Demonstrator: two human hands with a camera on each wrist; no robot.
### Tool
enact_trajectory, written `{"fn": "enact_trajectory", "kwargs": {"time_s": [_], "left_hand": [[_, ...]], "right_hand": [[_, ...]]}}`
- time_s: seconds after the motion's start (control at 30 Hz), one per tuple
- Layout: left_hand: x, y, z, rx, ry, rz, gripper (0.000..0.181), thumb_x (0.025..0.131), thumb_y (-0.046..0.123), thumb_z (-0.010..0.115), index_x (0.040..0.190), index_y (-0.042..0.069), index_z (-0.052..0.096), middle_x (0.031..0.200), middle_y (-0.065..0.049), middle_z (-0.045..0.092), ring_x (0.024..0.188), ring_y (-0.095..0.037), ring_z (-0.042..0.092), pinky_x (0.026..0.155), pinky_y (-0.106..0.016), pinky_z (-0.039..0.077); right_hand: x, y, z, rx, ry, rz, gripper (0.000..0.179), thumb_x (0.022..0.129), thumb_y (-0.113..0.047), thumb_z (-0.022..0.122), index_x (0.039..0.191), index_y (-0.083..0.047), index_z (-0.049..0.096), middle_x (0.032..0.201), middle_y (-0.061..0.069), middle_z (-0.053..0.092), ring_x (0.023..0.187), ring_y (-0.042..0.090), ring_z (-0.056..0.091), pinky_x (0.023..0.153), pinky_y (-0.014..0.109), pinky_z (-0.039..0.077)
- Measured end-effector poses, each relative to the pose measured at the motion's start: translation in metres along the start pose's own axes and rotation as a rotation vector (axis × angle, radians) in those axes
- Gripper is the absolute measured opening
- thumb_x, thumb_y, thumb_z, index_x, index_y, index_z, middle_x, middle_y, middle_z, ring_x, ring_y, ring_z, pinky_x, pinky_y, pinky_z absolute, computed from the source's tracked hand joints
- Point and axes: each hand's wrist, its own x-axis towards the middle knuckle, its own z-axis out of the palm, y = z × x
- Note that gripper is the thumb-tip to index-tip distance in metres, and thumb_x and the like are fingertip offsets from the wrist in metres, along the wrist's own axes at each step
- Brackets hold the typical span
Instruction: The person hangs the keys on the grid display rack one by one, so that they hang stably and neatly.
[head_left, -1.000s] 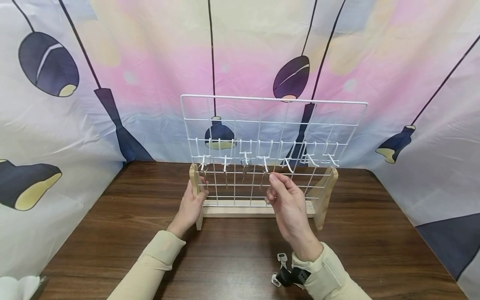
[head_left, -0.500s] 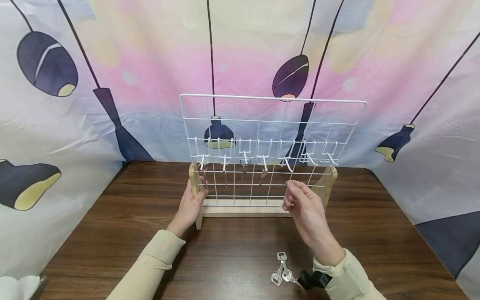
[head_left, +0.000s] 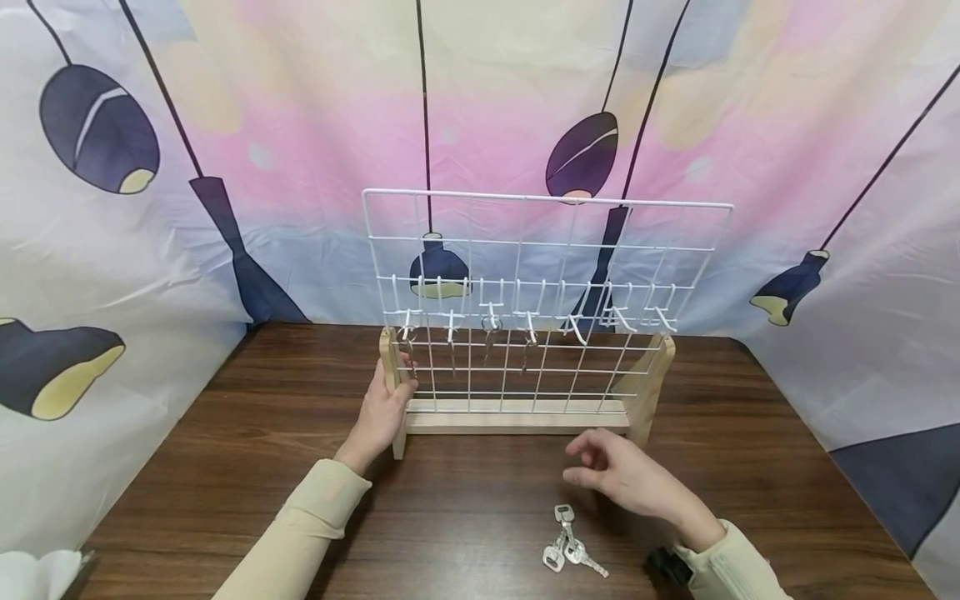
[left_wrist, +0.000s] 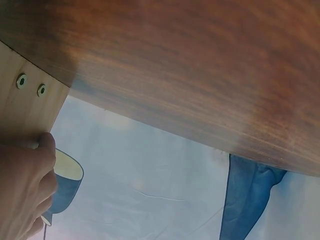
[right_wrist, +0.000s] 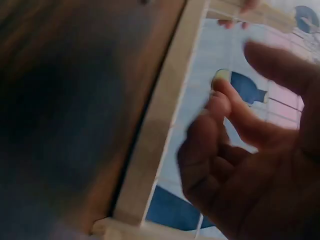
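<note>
A white wire grid rack [head_left: 547, 198] stands on the table with a row of hooks across it. My left hand [head_left: 382, 412] grips the rack's left wooden side panel [head_left: 398, 446]; in the left wrist view, the curled fingers [left_wrist: 45, 165] lie against the panel, which has two round screw heads. Several small keys [head_left: 491, 343] hang from the left-hand hooks. My right hand [head_left: 637, 479] is above the table in front of the rack's right end, thumb and fingers parted, holding nothing. Three loose silver keys [head_left: 574, 552] lie bunched on the table below and left of it.
The right-hand hooks [head_left: 621, 321] jut toward me. A pale wooden bar [head_left: 517, 423] joins the rack's feet. Behind the dark wooden table [head_left: 247, 467] hangs a patterned cloth [head_left: 315, 125]. Something white [head_left: 41, 575] sits at the lower left corner.
My right hand has drawn away from the hooks, moving right and down toward the table, and its fingers have parted. The loose keys are now fully uncovered. My left hand stays put.
</note>
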Motion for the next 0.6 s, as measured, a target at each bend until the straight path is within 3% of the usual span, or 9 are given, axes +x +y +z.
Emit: {"fn": "enact_trajectory", "kwargs": {"time_s": [0.17,0.3,0.43,0.6], "left_hand": [[0.004,-0.007,0.000,-0.004,0.002,-0.009,0.035,0.094,-0.001,0.048,0.128,0.001,0.039,0.131,-0.027,0.048,0.122,-0.042,0.046,0.100,-0.051,0.036],[0.012,-0.026,0.001,-0.012,0.008,-0.014,0.036,0.095,0.001,0.050,0.129,0.004,0.039,0.132,-0.026,0.048,0.123,-0.041,0.045,0.100,-0.051,0.035],[0.018,-0.042,0.003,-0.016,0.018,0.016,0.038,0.095,0.002,0.050,0.130,0.006,0.039,0.132,-0.023,0.050,0.123,-0.040,0.046,0.101,-0.050,0.036],[0.019,-0.046,0.004,-0.018,0.033,0.050,0.037,0.093,0.003,0.051,0.128,0.006,0.040,0.129,-0.021,0.053,0.122,-0.041,0.048,0.101,-0.051,0.037]], "right_hand": [[-0.005,0.008,0.005,-0.083,-0.076,-0.026,0.031,0.083,-0.031,0.076,0.101,-0.009,0.062,0.083,-0.001,0.055,0.075,0.009,0.051,0.066,0.025,0.044],[-0.004,0.011,0.009,-0.088,-0.114,-0.052,0.030,0.081,-0.028,0.078,0.099,-0.009,0.062,0.081,-0.001,0.056,0.072,0.006,0.051,0.064,0.025,0.044],[-0.004,0.014,0.011,-0.114,-0.155,-0.061,0.030,0.080,-0.028,0.079,0.098,-0.011,0.061,0.080,-0.003,0.055,0.071,0.005,0.050,0.063,0.025,0.043],[-0.005,0.016,0.013,-0.143,-0.173,-0.071,0.029,0.080,-0.029,0.079,0.096,-0.012,0.061,0.078,-0.004,0.054,0.071,0.006,0.049,0.063,0.025,0.042]]}}
